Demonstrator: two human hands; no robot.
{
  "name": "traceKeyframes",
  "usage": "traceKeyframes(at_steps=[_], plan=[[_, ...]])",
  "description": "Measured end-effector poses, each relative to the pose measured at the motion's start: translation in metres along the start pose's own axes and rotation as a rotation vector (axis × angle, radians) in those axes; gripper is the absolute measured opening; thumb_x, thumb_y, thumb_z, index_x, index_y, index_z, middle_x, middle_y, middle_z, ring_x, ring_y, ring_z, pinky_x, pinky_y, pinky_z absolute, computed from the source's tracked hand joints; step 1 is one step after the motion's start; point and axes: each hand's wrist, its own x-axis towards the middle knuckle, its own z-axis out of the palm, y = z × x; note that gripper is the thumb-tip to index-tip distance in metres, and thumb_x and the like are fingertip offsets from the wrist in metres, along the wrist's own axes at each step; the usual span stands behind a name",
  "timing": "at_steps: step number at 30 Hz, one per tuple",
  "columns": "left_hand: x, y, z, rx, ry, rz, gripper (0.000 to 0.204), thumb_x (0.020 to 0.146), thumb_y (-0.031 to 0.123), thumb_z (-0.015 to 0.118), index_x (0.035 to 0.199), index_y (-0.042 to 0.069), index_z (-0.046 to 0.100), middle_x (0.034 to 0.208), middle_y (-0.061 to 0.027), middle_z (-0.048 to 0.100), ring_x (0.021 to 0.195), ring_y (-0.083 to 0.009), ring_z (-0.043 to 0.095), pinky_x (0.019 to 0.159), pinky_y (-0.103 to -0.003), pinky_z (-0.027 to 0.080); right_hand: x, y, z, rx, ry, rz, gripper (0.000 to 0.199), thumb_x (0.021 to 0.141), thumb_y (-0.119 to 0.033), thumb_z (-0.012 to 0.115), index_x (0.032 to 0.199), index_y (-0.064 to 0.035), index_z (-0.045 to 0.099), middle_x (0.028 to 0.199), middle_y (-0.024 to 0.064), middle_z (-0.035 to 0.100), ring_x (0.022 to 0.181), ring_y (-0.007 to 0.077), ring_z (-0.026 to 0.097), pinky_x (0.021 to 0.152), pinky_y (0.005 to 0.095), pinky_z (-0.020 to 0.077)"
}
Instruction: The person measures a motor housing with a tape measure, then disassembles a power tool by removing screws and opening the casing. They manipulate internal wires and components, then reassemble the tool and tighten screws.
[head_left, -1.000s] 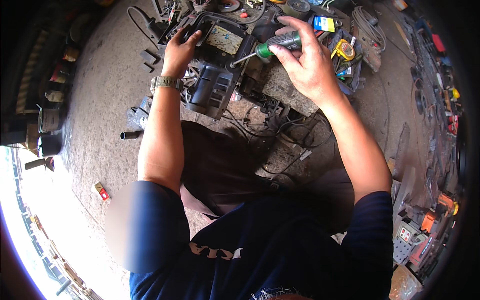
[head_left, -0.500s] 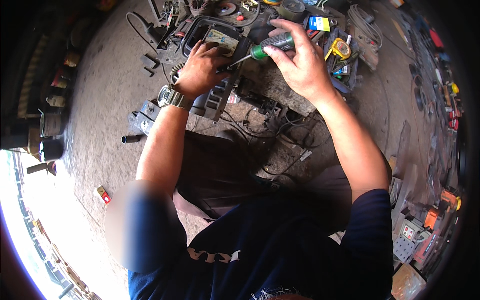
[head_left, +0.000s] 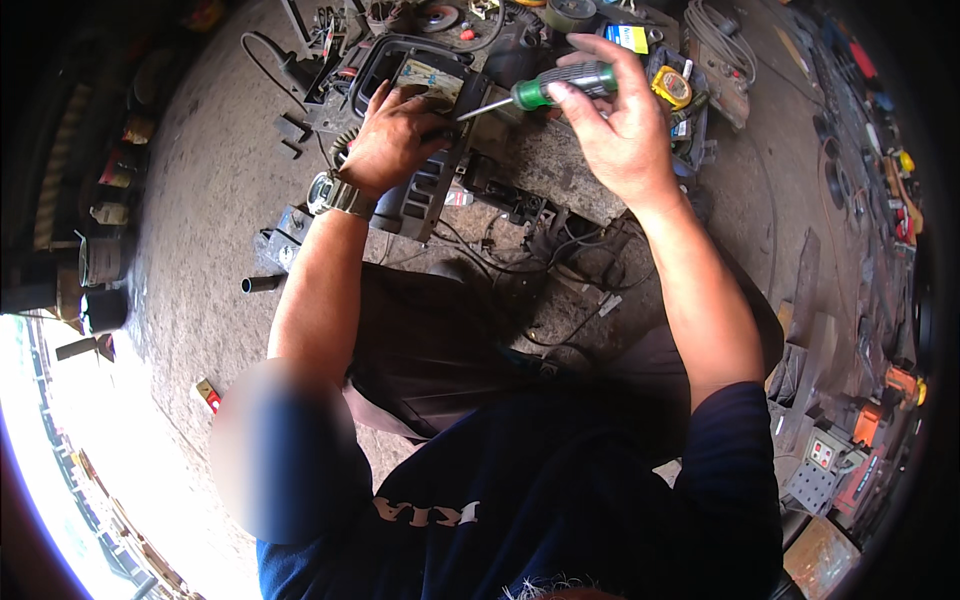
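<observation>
My left hand [head_left: 393,143], a watch on its wrist, lies over a dark casing [head_left: 425,195] with slotted openings. Its fingers bend over the top and the thumb presses along the side. A screwdriver [head_left: 575,82] with a green and black handle is in my right hand [head_left: 632,130], thumb and fingers wrapped around the grip. Its slim metal shaft slants down to the left, and the tip ends beside my left thumb and forefinger at the casing. Whether the tip sits in a screw is too small to tell. Inside the casing's frame shows a pale panel [head_left: 428,75].
A tray right of my right hand holds a yellow tape measure [head_left: 672,87] and other tools. Behind it lies a coiled grey cable [head_left: 722,42]. Black cables [head_left: 520,265] tangle on the floor before my knees. A short pipe [head_left: 262,284] lies left of my left forearm.
My right hand and the screwdriver have shifted slightly to the right, the handle now lying a little more level. The left hand stays on the casing. The whole view has moved slightly.
</observation>
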Motion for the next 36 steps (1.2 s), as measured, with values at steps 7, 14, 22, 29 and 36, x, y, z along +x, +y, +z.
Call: traceKeyframes(at_steps=[7,14,22,29,36], plan=[[0.004,0.008,-0.004,0.092,-0.116,0.010,0.025,0.094,0.025,0.068,0.115,0.012,0.072,0.121,-0.0044,0.067,0.128,-0.0264,0.054,0.121,-0.052,0.028,-0.015,0.003,-0.077,0.045,0.029,0.117,0.043,0.096,-0.003,0.072,0.136,-0.0031,0.056,0.112,0.0059,0.070,0.099,0.0111,0.067,0.087,0.0253,0.0574],[0.009,0.012,-0.007,-0.085,0.002,0.021,0.023,0.094,0.021,0.066,0.109,0.004,0.068,0.106,-0.0142,0.066,0.110,-0.0349,0.060,0.103,-0.047,0.044,-0.058,0.005,-0.155,0.017,0.096,0.281,0.043,0.099,-0.002,0.067,0.139,0.0006,0.051,0.114,0.0107,0.068,0.103,0.0160,0.067,0.087,0.0321,0.0612],[0.019,0.005,-0.022,-1.227,0.510,-0.613,0.016,0.099,0.005,0.067,0.113,-0.004,0.067,0.107,-0.0084,0.073,0.100,-0.0171,0.069,0.091,-0.029,0.055,-0.087,0.025,-0.183,0.229,0.436,0.534,0.046,0.101,-0.013,0.067,0.139,0.0035,0.047,0.105,0.0143,0.069,0.083,0.0240,0.074,0.073,0.0341,0.0626],[0.023,-0.030,-0.013,-1.946,0.702,-0.656,0.017,0.098,0.004,0.060,0.112,-0.004,0.064,0.111,-0.0150,0.071,0.102,-0.0258,0.067,0.087,-0.036,0.054,-0.088,0.020,-0.196,0.294,0.450,0.551,0.045,0.102,-0.012,0.066,0.138,0.0049,0.046,0.103,0.0142,0.069,0.084,0.0249,0.074,0.075,0.0357,0.0623],[0.037,-0.013,-0.015,-2.368,0.623,-0.817,0.025,0.097,-0.003,0.053,0.120,-0.012,0.054,0.118,-0.0278,0.063,0.103,-0.0329,0.064,0.090,-0.039,0.056,-0.086,0.016,-0.202,0.301,0.491,0.516,0.044,0.102,-0.012,0.066,0.138,0.0054,0.047,0.102,0.0138,0.070,0.085,0.0242,0.074,0.076,0.0356,0.0624]])
